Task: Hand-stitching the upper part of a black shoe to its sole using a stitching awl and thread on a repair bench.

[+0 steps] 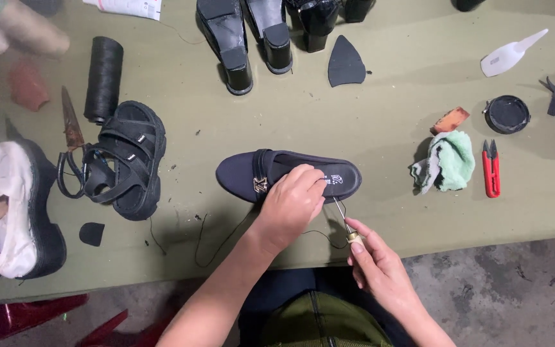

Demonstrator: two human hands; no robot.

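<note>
A green table [380, 122] carried the work. Near its front edge lay a dark slipper [277, 173] with a gold buckle, the landmark for all else. Left of the slipper sat a black sandal [130, 160]; beyond the sandal stood a black thread spool [104, 77]. Behind the slipper stood black heeled shoes [245, 38]. Right of the slipper lay a green cloth [448, 160], then red snips [491, 168]. The left hand [290, 205] pressed down on the slipper, fingers curled over its insole. The right hand [380, 266], just in front of the slipper, pinched an awl [345, 222] whose tip touched the slipper's edge.
</note>
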